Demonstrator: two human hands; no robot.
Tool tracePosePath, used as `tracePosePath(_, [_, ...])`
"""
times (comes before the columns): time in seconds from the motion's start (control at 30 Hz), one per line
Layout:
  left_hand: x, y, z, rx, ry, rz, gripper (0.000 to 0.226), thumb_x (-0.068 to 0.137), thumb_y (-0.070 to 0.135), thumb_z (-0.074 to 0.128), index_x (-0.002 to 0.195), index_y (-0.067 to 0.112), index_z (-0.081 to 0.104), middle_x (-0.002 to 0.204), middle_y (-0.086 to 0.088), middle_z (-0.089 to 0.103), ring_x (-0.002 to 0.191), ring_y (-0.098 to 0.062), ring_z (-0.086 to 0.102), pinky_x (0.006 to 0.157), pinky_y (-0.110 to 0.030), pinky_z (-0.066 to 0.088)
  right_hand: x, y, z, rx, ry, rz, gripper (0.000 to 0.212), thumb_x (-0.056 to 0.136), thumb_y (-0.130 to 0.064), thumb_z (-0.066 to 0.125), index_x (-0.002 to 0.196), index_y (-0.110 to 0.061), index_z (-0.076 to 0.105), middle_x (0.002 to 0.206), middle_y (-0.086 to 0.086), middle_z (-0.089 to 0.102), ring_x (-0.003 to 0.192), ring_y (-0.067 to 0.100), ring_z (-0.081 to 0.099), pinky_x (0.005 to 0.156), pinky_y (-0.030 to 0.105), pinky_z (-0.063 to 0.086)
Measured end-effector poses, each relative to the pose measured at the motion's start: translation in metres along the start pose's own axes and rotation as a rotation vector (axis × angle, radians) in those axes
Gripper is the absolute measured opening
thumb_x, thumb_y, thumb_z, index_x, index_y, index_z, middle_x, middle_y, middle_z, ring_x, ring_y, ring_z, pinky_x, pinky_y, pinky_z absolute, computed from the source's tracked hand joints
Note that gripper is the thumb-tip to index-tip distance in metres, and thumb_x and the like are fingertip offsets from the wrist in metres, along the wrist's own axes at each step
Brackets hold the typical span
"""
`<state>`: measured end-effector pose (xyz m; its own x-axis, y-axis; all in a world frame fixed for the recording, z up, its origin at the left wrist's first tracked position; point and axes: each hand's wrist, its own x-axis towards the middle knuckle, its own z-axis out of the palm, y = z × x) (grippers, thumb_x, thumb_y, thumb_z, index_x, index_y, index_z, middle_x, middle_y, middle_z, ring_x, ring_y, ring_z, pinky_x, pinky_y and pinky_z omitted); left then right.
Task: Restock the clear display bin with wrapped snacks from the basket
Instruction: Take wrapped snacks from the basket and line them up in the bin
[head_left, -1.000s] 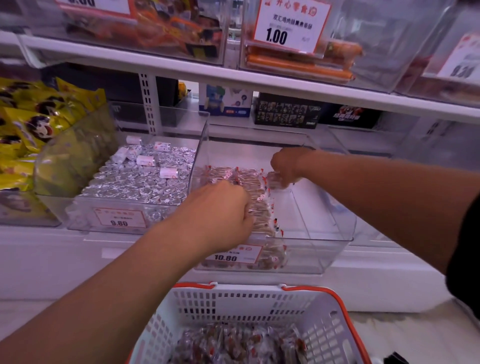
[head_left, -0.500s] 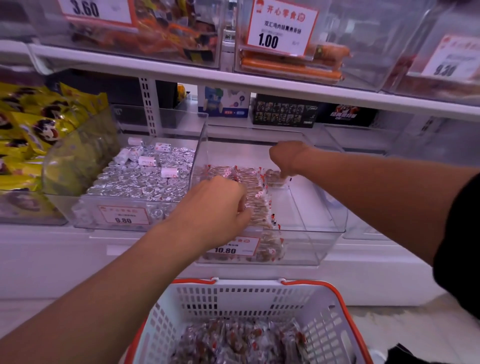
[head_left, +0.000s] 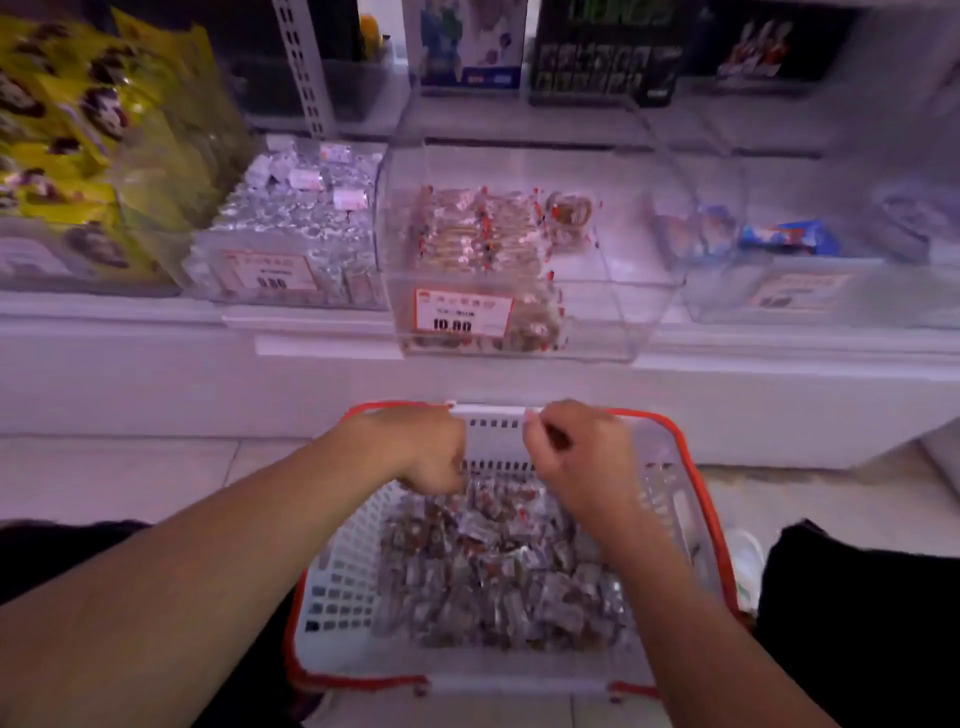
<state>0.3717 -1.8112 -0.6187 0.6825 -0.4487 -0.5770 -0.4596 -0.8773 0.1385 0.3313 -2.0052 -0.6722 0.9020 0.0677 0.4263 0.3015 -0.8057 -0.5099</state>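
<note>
Since the bin (head_left: 524, 270) on the shelf's front edge is filled only along its left wall, we hold both hands over the basket's (head_left: 332, 587) far rim, left hand (head_left: 426, 452) and right hand (head_left: 576, 462) fingers curled toward the snacks (head_left: 488, 566), grip unclear.

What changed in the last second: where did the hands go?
Both hands left the clear display bin and came down to the basket: the left hand and right hand now sit curled over the wrapped snacks; any grip is hidden. The bin's stacked snack rows look unchanged.
</note>
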Motion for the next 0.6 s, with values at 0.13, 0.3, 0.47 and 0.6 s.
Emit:
tracePosePath(0.13, [0.041,-0.006,0.106,-0.123,-0.275,-0.229,0.039,0.097,0.039,0.056,0.121,0.009,0.064,0.128,-0.016,0.062,0.107,-0.031,0.063,0.072,-0.015,0.052,-0.097,0.083,0.084,-0.197,-0.987,0.554,0.069,0.086,-0.041,0.069,0.14,-0.004,0.046,0.13,0.021,0.059,0.12,0.033,0.057,0.1,0.036,0.042])
tracePosePath(0.3, [0.08,-0.001,0.221,-0.799,-0.204,-0.645,0.092,0.088,0.049,0.069,0.153,0.0,0.026,0.16,-0.019,0.026,0.141,-0.036,0.035,0.114,-0.038,0.035,-0.155,0.128,0.114,-0.068,-0.981,1.014,0.09,0.049,-0.053,0.088,0.124,-0.015,0.055,0.108,0.0,0.058,0.101,0.025,0.062,0.079,0.028,0.052])
tracePosePath(0.47, [0.114,0.015,0.286,-1.238,-0.012,-1.0,0.112,0.078,0.061,0.074,0.155,0.001,0.021,0.16,-0.018,0.027,0.144,-0.036,0.033,0.115,-0.04,0.036,-0.158,0.13,0.148,0.163,-0.84,1.091,0.126,0.047,-0.051,0.094,0.148,-0.011,0.029,0.143,0.008,0.05,0.129,0.025,0.05,0.106,0.031,0.04])
tracePosePath(0.6, [0.131,0.017,0.29,-1.222,0.122,-0.982,0.081,0.082,0.057,0.071,0.141,0.006,0.048,0.14,-0.018,0.056,0.126,-0.039,0.054,0.104,-0.046,0.047,-0.152,0.124,0.171,0.243,-0.638,1.196,0.108,0.054,-0.067,0.083,0.139,-0.017,0.04,0.132,0.004,0.06,0.12,0.028,0.058,0.098,0.033,0.045])
